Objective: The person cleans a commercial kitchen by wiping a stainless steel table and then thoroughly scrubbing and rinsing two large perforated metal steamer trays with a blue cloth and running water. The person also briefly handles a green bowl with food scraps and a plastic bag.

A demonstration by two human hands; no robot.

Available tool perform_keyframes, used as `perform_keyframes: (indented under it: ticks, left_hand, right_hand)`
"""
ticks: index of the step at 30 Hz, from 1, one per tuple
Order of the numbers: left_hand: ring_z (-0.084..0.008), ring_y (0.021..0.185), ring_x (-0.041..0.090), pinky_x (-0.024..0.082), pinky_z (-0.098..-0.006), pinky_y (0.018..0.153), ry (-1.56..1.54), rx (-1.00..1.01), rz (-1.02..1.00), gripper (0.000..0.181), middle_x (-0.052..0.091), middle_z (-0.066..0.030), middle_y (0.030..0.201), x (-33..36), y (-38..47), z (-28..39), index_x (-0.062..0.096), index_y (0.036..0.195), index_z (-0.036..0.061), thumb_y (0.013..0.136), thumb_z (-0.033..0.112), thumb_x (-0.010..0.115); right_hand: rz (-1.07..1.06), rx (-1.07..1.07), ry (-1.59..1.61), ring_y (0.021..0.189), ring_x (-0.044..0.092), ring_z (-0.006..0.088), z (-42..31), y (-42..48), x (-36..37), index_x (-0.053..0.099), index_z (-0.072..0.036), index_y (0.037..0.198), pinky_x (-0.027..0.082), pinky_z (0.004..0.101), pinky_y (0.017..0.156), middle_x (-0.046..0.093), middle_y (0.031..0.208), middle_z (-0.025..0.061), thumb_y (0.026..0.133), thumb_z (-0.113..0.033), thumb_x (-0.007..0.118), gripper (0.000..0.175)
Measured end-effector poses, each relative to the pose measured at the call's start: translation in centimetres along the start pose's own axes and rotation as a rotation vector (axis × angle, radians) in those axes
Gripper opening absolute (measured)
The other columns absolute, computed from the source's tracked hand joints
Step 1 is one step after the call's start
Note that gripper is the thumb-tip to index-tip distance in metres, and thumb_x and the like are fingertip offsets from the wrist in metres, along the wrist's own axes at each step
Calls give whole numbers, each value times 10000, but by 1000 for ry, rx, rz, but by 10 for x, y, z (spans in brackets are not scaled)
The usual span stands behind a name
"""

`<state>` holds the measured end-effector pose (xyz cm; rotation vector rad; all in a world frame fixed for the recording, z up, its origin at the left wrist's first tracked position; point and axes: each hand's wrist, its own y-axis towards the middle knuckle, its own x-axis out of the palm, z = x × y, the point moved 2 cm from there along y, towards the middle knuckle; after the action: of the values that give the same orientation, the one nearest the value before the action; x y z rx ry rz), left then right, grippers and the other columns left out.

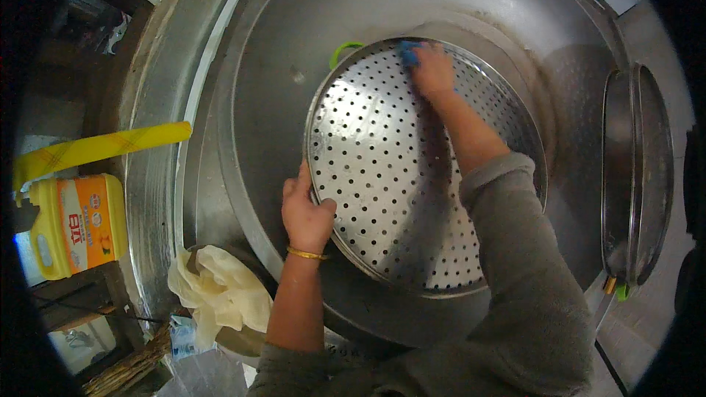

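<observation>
A round perforated metal steamer tray [364, 138] rests tilted inside a very large metal wok [265, 138]. With its thumb over the rim, my left hand [308, 215] grips the tray's left edge. My right hand [433, 69] presses a blue scrubbing cloth or sponge [409, 53] against the tray's surface near its far rim; the hand is slightly blurred. A green handle or loop [345, 52] sticks out behind the tray's upper left edge. My forearm and its shadow cover part of the perforated surface.
Left of the wok stands a yellow detergent jug [83, 226] with a printed label, beneath a yellow strip [105, 149]. A pale cloth [226, 286] drapes over a container at lower left. Round metal steamer pieces [634, 176] stand on edge at the right.
</observation>
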<state>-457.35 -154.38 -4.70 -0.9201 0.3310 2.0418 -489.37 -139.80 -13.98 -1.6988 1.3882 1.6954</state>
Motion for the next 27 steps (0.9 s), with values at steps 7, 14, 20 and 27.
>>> perform_keyframes:
  ticks: [7,14,20,27]
  left_hand:
    - [-344,879,552,468,-370,811,-22,33,-28,720,534,-178,906,5,0,-6,518,1295,86,582,56,613]
    - [-338,872,562,469,-367,808,-110,-19,-35,719,537,-179,928,5,-1,-8,524,1292,87,581,55,622]
    - [-346,889,561,467,-375,823,-14,-22,-107,745,532,-187,953,8,4,-5,496,1321,104,588,65,622]
    - [-359,908,556,457,-395,841,19,43,-25,755,517,-174,911,4,2,-2,484,1337,165,597,100,618]
  right_hand:
    - [-167,-204,612,1012,552,367,-108,-93,-29,595,-60,1025,451,441,865,584,1061,175,700,-20,626,329]
    - [-394,-209,500,1066,571,308,-65,-82,-41,536,-85,1218,447,395,927,575,1206,141,854,-270,543,408]
    - [-299,208,44,1189,472,340,52,-49,-8,545,-101,1223,357,484,1003,488,1297,177,853,-347,529,445]
    - [-660,-312,691,1335,342,288,-120,-112,-82,421,-145,1359,165,529,1105,421,1395,170,914,-384,495,510]
